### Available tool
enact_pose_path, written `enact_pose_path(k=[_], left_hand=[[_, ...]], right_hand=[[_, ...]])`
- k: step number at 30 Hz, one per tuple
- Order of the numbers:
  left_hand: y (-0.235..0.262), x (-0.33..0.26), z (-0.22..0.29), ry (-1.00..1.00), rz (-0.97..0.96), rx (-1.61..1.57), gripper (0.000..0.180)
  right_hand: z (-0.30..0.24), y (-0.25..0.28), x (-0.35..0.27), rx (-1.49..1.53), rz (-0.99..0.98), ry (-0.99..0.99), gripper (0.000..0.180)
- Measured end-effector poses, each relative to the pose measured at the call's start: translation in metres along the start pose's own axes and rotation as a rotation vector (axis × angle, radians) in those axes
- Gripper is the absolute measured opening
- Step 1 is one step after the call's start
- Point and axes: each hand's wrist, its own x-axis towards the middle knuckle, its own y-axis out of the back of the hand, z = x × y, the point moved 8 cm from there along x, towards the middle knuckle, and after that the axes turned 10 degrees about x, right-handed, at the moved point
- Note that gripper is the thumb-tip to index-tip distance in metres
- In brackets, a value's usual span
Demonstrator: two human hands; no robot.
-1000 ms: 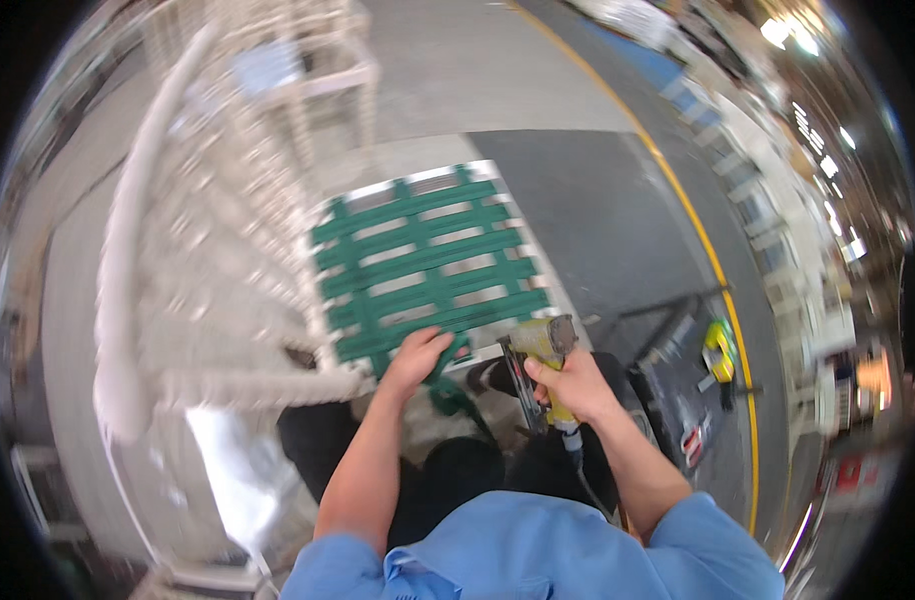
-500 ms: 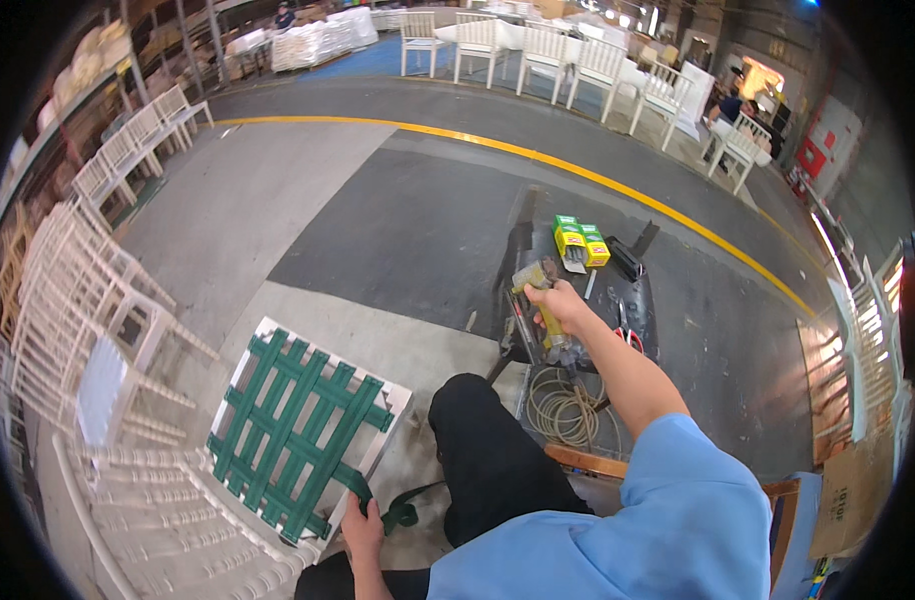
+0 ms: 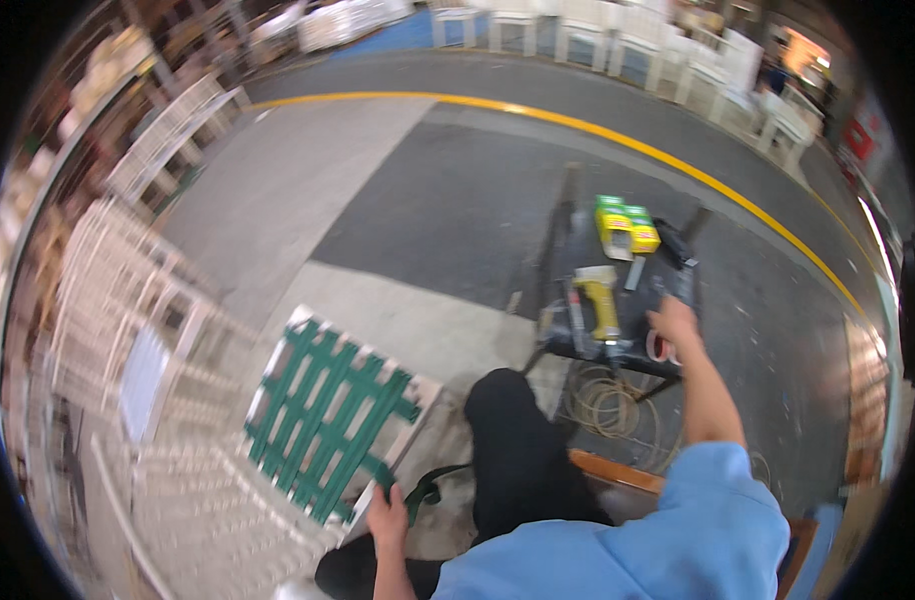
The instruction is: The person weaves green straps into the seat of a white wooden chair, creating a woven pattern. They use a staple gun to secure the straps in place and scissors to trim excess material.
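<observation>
Left hand: here, one bare left hand (image 3: 386, 518) is pinching one long green fabric strap (image 3: 425, 493) at the seat's near edge, fingers narrow around it.
Seat: one white, four-sided frame (image 3: 425, 403) is sitting front left, carrying crossed green webbing bands (image 3: 333, 405), too blurred for counting.
Right hand: over on the right, one bare right hand (image 3: 675, 322) is bending its fingers over one pair of red-handled scissors (image 3: 652, 348); gripping or not, I cannot tell.
Tabletop: one black tabletop (image 3: 634, 318) is bearing the scissors, one yellow-bodied nail gun (image 3: 603, 308) and two green-and-yellow boxes (image 3: 615, 225).
Below: one pale coiled hose (image 3: 600, 405) is lying beneath.
</observation>
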Motion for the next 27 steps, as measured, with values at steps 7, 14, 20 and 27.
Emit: enact_pose_path(k=[7,14,20,27], left_hand=[[0.017,0.0,-0.002,0.008,0.015,-0.118,0.043],[0.008,-0.007,-0.039,0.473,-0.265,-1.015,0.032],[0.038,0.028,-0.044,0.408,-0.199,-1.224,0.03],[0.044,0.04,-0.045,0.429,-0.18,-1.215,0.026]], right_hand=[[0.062,-0.026,-0.018,0.125,0.043,-0.085,0.085],[0.025,-0.006,-0.059,0.912,-0.105,-0.038,0.071],[-0.19,-0.063,-0.165,0.847,-0.595,0.61,0.077],[-0.357,-0.176,-0.31,0.009,-0.787,1.625,0.067]])
